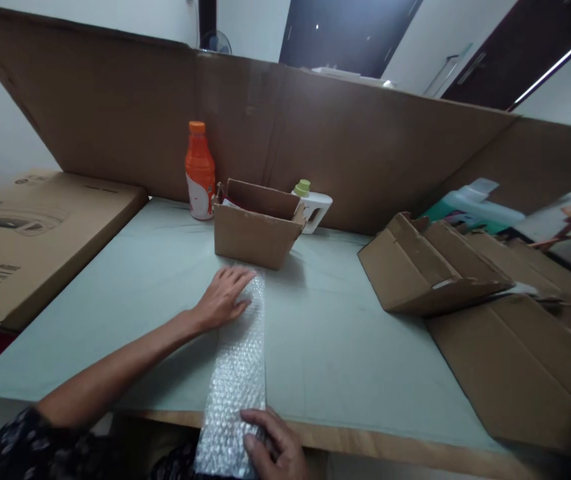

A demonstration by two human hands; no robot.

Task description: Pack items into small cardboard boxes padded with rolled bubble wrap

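A long strip of bubble wrap (238,360) runs from the middle of the table toward me and over the front edge. At its far end, my left hand (224,297) lies palm down with fingers stretched out, touching the wrap. Down at the table's front edge, my right hand (278,443) has its fingers bent around the strip's right side, index finger and thumb showing on top. Just beyond my left hand stands an open cardboard box (255,237) with something partly visible inside.
An orange bottle (199,173) and a white jug (318,210) with a green cap stand behind the box. Cardboard boxes (415,267) and a teal bottle (475,207) are at right. A large flat carton (50,233) lies left. A cardboard wall (335,147) closes the back.
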